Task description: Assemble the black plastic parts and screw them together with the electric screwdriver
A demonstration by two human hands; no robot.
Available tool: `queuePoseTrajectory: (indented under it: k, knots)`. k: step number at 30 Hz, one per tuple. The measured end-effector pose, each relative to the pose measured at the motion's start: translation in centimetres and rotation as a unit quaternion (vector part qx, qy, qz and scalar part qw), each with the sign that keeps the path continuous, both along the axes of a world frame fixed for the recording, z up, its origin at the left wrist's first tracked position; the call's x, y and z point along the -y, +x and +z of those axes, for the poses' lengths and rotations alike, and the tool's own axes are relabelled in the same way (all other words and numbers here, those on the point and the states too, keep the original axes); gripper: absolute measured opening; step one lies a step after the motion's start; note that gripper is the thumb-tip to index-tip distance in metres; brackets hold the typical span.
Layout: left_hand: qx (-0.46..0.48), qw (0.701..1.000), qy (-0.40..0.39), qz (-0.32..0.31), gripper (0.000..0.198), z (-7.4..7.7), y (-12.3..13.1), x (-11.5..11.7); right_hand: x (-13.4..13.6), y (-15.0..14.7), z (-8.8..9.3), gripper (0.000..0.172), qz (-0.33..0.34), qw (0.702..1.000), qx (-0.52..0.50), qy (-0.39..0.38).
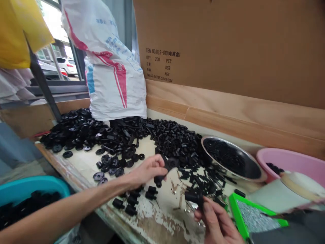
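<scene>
My left hand [149, 169] reaches over the middle of the table, its fingers closed on a black plastic part [158, 180] with a narrow lower end. Lower right, my right hand [218, 222] pinches a black cylindrical part [193, 197] with a wider collar at the finger end. Below my left hand stand several short black cylinders with prongs [131, 200]. Small metal strips [180, 200] and thin black pieces [200, 181] lie scattered between the hands. Behind them spreads a heap of black tubular pieces [175, 139].
Black round discs [76, 128] pile up at the left, before a white sack [116, 84]. On the right are a steel bowl [250, 169], a pink basin [291, 156] and a green tray [237, 217] of small metal bits. A teal tub [56, 183] stands below the table's left edge.
</scene>
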State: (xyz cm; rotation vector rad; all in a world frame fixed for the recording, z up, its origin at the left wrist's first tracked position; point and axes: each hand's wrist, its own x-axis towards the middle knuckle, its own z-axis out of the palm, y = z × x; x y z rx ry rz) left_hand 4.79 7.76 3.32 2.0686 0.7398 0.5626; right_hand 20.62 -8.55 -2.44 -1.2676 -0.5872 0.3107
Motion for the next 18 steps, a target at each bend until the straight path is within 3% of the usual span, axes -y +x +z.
queuePoseTrajectory:
  k: [1, 3, 5, 10, 14, 18]
  knots:
    - [0.021, 0.998, -0.051, -0.011, 0.025, -0.3, 0.3, 2.3, 0.4, 0.0, 0.3, 0.022, 0.006, 1.0, 0.005, 0.023]
    - [0.124, 0.957, -0.261, -0.008, 0.026, -1.1, 0.8, 6.3, 1.3, 0.0, 0.8, 0.017, 0.028, 0.998, 0.029, 0.05]
    - [0.159, 0.926, -0.343, 0.007, 0.031, -1.9, 1.2, 9.2, 2.2, -0.2, 1.1, 0.013, 0.046, 0.997, 0.047, 0.043]
    - [0.05, 0.979, -0.194, 0.037, 0.034, -3.1, 1.9, 12.3, 4.1, -0.2, 1.0, 0.012, 0.033, 0.996, 0.088, 0.001]
    - [0.062, 0.974, -0.208, 0.066, 0.031, -3.2, 2.0, 12.8, 5.1, 0.0, 0.7, 0.014, 0.033, 0.987, 0.144, -0.07]
    - [0.017, 0.98, -0.171, 0.096, 0.026, -3.3, 2.0, 13.0, 5.2, -0.9, 0.9, 0.008, -0.012, 0.985, 0.172, -0.003]
